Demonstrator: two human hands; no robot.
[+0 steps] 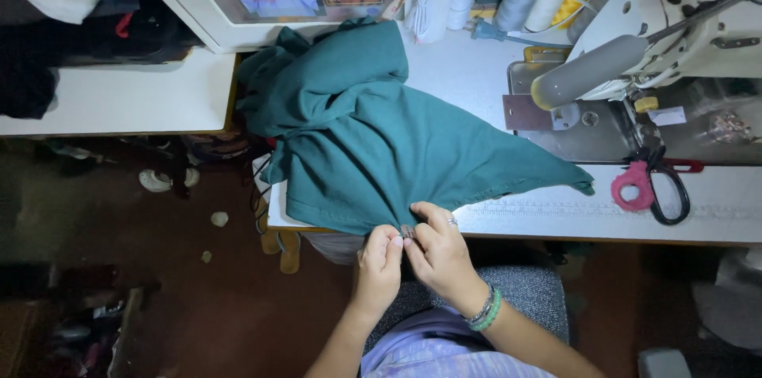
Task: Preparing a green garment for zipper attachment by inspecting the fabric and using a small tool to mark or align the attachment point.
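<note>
Both hands pinch the near hem of the teal fabric at the table front edge. Left hand and right hand have fingertips closed together on one small spot of hem, touching each other. Rest of the cloth spreads away from the hands, up-left in a heap and right in a point toward the sewing machine. Scissors lie well right, nearer the right hand

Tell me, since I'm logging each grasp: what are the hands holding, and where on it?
Both the left hand and right hand pinch the near edge of the green fabric, fingertips meeting there.
</note>
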